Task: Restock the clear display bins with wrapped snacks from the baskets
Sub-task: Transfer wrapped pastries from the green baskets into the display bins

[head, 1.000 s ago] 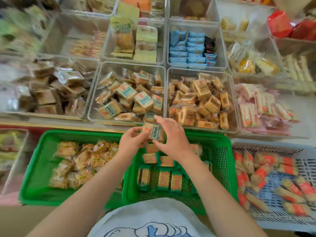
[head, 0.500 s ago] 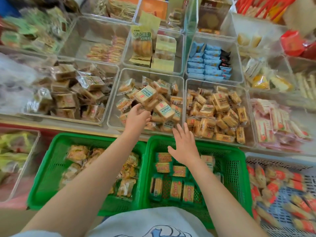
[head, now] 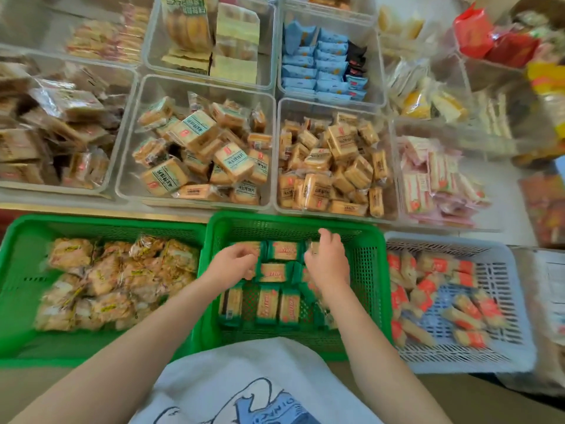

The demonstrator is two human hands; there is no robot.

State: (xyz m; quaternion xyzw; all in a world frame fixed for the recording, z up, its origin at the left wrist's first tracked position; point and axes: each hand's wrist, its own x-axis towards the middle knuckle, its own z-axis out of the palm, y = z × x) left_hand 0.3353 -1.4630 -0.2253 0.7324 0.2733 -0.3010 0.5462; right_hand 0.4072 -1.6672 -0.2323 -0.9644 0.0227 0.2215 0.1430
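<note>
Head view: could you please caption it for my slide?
Both hands, left hand and right hand, reach into the middle green basket of wrapped snacks.

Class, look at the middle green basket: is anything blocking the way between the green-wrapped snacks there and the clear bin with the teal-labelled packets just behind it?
Nothing visible blocks it. Both hands, left and right, are down among the green-wrapped snacks in the middle green basket. The clear bin directly behind is open-topped; only the basket's far wall and the bin's front rim must be lifted over.
</note>
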